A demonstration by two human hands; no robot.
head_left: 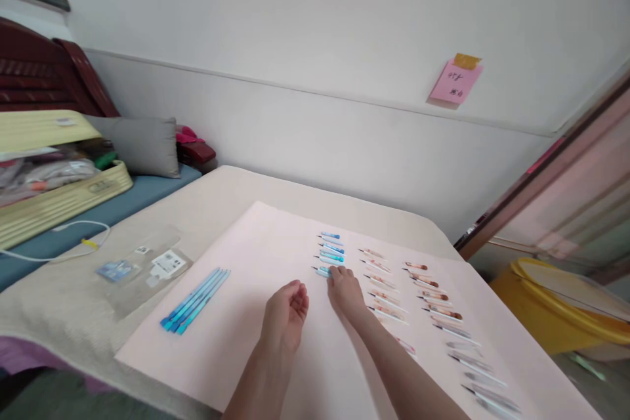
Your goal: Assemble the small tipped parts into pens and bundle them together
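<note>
My right hand (346, 287) reaches over the pink sheet, its fingers closed on the right end of a light blue pen (321, 271) with a thin dark tip. This pen is the nearest in a short column of blue pens (332, 249). To the left, my left hand (286, 310) hovers above the sheet, loosely curled with its palm turned inward and nothing visible in it. Several long blue pens (195, 302) lie side by side at the sheet's left. Right of my right hand are a column of pale pens (386, 281) and brown-and-white pens (438, 297).
The pink sheet (246, 236) covers much of a cream-covered surface (216, 184) against the wall. Clear plastic packaging (165, 269) lies left of it. A yellow box (63, 200) and grey pillow (142, 144) sit further left; a yellow tub (551, 315) stands at right.
</note>
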